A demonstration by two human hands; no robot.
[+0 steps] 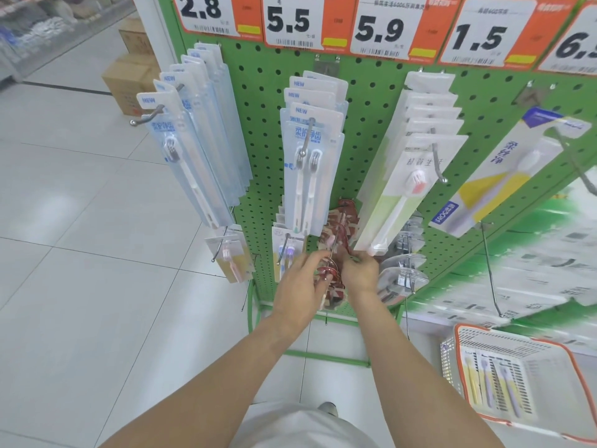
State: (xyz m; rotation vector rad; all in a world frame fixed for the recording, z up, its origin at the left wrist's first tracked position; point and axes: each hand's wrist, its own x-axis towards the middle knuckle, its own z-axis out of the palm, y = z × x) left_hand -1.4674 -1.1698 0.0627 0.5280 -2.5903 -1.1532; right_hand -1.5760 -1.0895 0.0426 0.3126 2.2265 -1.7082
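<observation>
2 hands: left hand (298, 282) and right hand (360, 270) both pinch red patterned plastic packets (337, 221) on a thin steel peg hook (336, 240) (low, near its tip).
Risk: a packet's hole could miss the tip and the packet drop; tugging may tear it.
Surface: green perforated pegboard (371, 92).
Room: white tiled shop floor (80, 221); white mesh basket (450, 349) at right.
</observation>
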